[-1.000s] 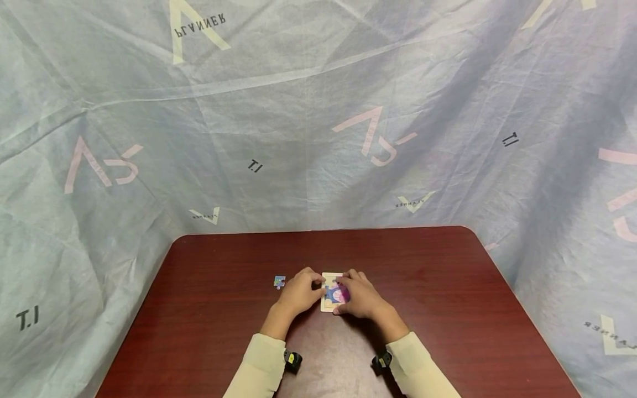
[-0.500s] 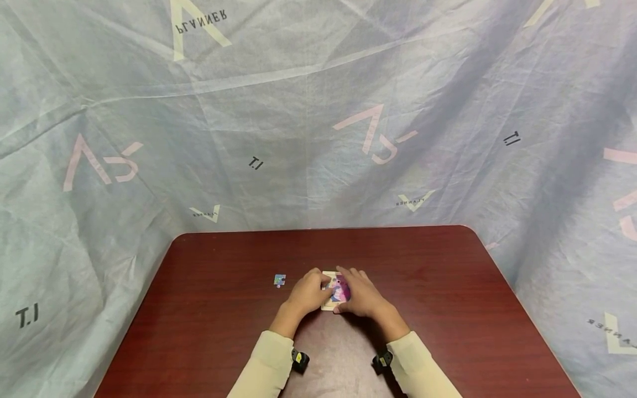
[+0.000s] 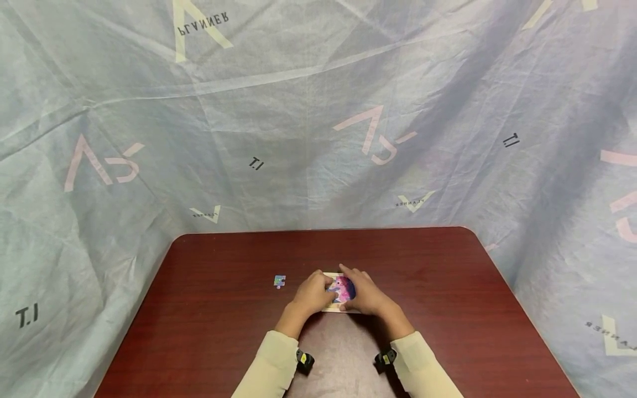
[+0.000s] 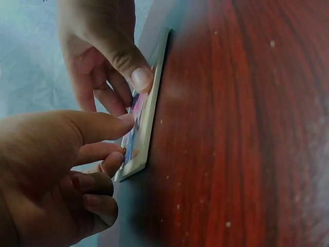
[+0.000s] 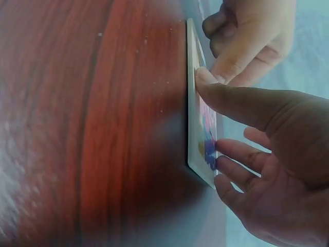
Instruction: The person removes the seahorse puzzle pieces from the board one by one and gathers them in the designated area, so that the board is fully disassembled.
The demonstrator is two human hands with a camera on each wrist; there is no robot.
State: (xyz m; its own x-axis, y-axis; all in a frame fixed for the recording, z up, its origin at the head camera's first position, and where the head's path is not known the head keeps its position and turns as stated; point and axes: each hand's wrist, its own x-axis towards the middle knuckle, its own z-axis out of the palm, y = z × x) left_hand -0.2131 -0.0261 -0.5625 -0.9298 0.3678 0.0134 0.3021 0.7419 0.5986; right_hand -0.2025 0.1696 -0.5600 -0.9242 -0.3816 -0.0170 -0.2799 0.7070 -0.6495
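Presently, the board [image 4: 148,128] lies flat on the red-brown table [image 3: 423,265]. The left hand [image 3: 313,293] has its thumb and fingers bent down to the picture [image 3: 344,287] on it; whether they pinch a piece there, I cannot tell, because the fingers cover this spot. The right hand [image 3: 368,294] is loosely spread, not closed around the board: its thumb rests at the near side, and its fingertips reach the right part. The picture is pink, purple and blue. One loose piece [image 3: 280,281] lies on the table, well apart from the board, to the left of the left hand. A black camera [image 3: 305,362] sits beside each pale sleeve [image 3: 271,359]. Behind hangs a grey cloth [image 3: 298,127] with printed letters.
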